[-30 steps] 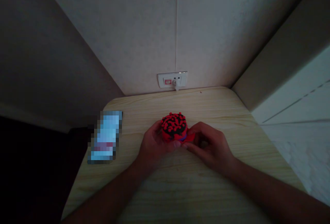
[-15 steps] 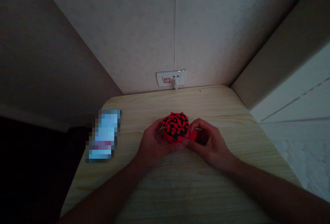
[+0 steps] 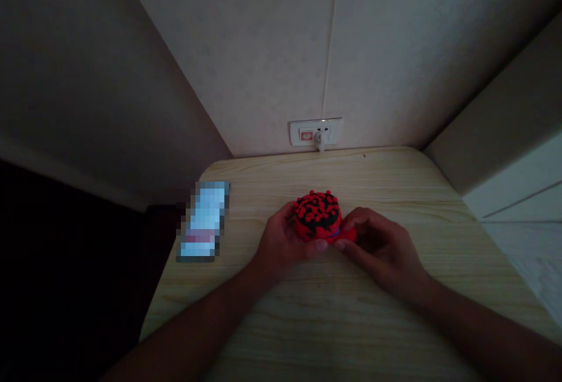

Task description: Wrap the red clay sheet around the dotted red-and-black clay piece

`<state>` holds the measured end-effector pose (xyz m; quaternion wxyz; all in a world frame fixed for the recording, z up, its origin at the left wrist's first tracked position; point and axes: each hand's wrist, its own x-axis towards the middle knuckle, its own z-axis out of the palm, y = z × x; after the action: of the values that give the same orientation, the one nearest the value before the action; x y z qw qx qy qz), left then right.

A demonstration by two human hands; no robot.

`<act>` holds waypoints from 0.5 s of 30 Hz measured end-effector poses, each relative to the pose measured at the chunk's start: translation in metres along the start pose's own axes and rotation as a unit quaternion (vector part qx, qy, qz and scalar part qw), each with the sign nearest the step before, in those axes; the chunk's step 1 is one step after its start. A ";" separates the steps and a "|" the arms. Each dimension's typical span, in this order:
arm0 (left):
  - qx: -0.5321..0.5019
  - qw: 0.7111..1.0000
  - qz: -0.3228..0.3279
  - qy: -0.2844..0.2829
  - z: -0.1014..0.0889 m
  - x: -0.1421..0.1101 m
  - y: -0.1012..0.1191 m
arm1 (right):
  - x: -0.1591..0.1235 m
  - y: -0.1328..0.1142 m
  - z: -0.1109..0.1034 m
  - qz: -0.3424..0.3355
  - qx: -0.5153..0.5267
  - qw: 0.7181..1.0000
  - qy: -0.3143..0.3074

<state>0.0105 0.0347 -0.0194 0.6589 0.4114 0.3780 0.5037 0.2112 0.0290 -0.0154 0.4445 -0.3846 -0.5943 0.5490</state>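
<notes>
A small round clay cake [image 3: 317, 211], red with a black drip-like top layer and little red bits and balls over it, stands near the middle of the wooden table. Curled round its left and front sides, my left hand [image 3: 285, 241] grips it, thumb along the front edge. My right hand [image 3: 386, 247] is at the lower right of the cake. Between its thumb and fingers it pinches a flat red clay piece [image 3: 350, 234] that sticks out from the base. A bit of blue or purple shows where the two meet. My left fingertips are hidden behind the cake.
A phone [image 3: 204, 221], blurred out, lies with a lit screen at the table's left edge. On the wall behind the wooden table [image 3: 272, 177] is a socket plate [image 3: 296, 134] with a white plug [image 3: 320, 139]. A white panel stands at the right.
The whole view has swung, so everything sits further right. More of the cake's front side and the blue patch show. Both hands keep their hold, with the right one slightly further from the cake.
</notes>
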 end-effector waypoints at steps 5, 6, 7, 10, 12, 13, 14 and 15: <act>0.018 1.000 0.000 -0.012 0.001 -0.001 0.002 | -0.002 0.001 0.001 -0.012 -0.061 0.998 0.008; 0.024 1.000 0.001 -0.013 0.000 -0.001 0.003 | -0.002 0.001 0.002 -0.011 -0.064 0.998 0.007; 0.030 0.999 -0.001 -0.016 0.000 -0.001 0.002 | -0.002 0.000 0.002 -0.010 -0.063 0.998 0.005; 0.042 0.999 0.002 -0.018 -0.001 -0.001 0.002 | 0.000 -0.003 0.003 -0.003 -0.053 0.999 0.003; 0.047 0.999 0.004 -0.018 -0.002 -0.001 0.002 | 0.001 -0.003 0.003 0.001 -0.049 0.999 0.001; 0.050 0.999 0.003 -0.016 -0.002 -0.001 0.002 | 0.001 -0.003 0.003 0.002 -0.046 0.999 -0.002; 0.053 0.998 0.000 -0.016 -0.002 -0.001 0.002 | 0.001 -0.003 0.003 0.004 -0.043 0.999 -0.004; 0.056 0.998 -0.003 -0.017 -0.002 -0.001 0.002 | 0.001 -0.002 0.003 0.008 -0.037 0.999 -0.007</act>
<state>0.0080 0.0348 -0.0181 0.6423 0.4552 0.3956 0.4730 0.2082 0.0287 -0.0131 0.4214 -0.4021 -0.6142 0.5324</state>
